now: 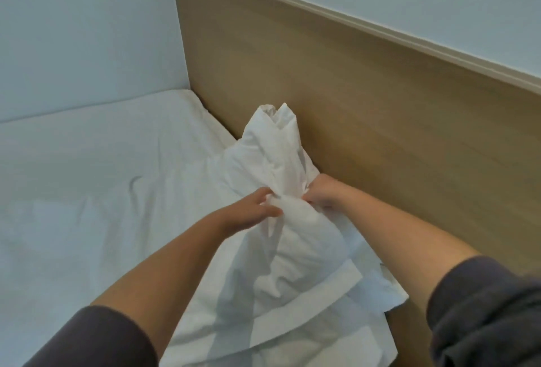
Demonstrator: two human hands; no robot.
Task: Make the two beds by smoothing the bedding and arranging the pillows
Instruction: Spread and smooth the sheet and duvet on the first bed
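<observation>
A crumpled white pillow in a loose pillowcase lies bunched up against the wooden headboard, its far end sticking up. My left hand pinches the fabric at the pillow's middle from the left. My right hand grips the same bunched fabric from the right, close to the headboard. The two hands are a few centimetres apart. The bed under the pillow is covered in white bedding with several creases. Only one bed shows.
A pale wall runs along the bed's far side and meets the headboard at the corner. The mattress corner fits into that corner. Dark sleeves are pushed up both of my forearms.
</observation>
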